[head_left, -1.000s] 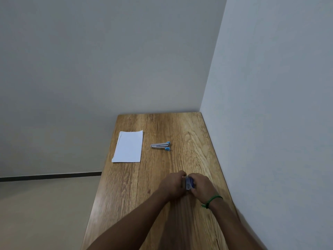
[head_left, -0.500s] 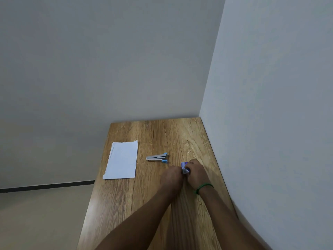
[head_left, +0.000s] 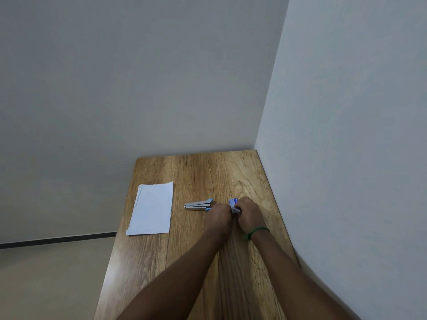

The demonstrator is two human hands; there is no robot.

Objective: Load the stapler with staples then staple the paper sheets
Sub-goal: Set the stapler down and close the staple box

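From the head camera, the stapler (head_left: 198,205) lies on its side on the wooden table (head_left: 208,172), a slim silver body with light-blue caps at its right end, its two arms slightly apart. Well to its left lies the stack of white paper sheets (head_left: 151,210), flat, with one long edge near the table's left side. Just right of the stapler, both hands meet over a small blue-and-white staple box (head_left: 233,202).

The right hand (head_left: 250,215), with a green bracelet (head_left: 255,232) at the wrist, is curled around the box; the left hand (head_left: 219,217) is closed against it, fingers bent, and hides the stapler's nearest blue tip. Most of the box is covered, so whether it is open cannot be told, and no staples can be made out.

Compared with half a second ago, the hands sit in much the same spot with the box between them, and the stapler and paper have not moved on the table.
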